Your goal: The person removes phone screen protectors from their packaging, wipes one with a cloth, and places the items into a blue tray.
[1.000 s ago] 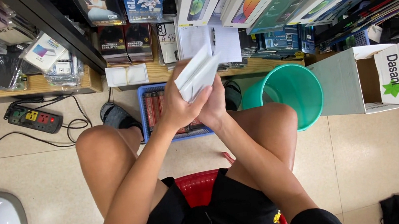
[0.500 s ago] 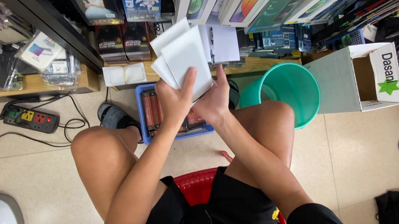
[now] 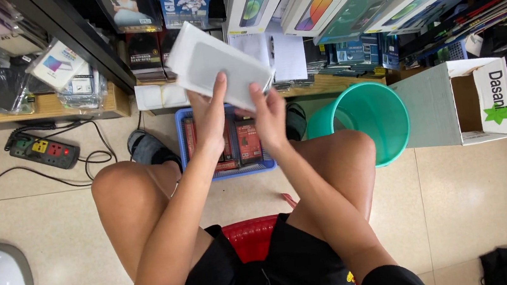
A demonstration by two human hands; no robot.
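White flat packet (image 3: pixel 219 63), rectangular with a greyish window panel, is held up in front of the seated person, tilted with its far corner up and to the left. Left hand (image 3: pixel 212 118) grips its lower edge: thumb on the facing side, fingers hidden behind. Right hand (image 3: pixel 271 116) is closed on the lower right corner of the same packet, thumb on top. Both hands touch the packet; the two hands are just beside each other, not touching as far as can be seen.

Directly below the hands, on the tiled floor (image 3: pixel 45 211): a blue basket (image 3: pixel 185 125) holding red and dark flat packages. It sits between the person's feet. Right of the right hand, near it: a teal bucket (image 3: pixel 368 116), upright, open top. Further right, touching or just beside the bucket: a white cardboard box (image 3: pixel 453 104) lying on its side, opening towards the right.

Left of the left hand, well apart: a black power strip (image 3: pixel 44 150) with its cable on the floor. Beyond the hands: shelves (image 3: pixel 102 102) stacked with boxed and bagged phone accessories. Red stool (image 3: pixel 252 238) under the person.
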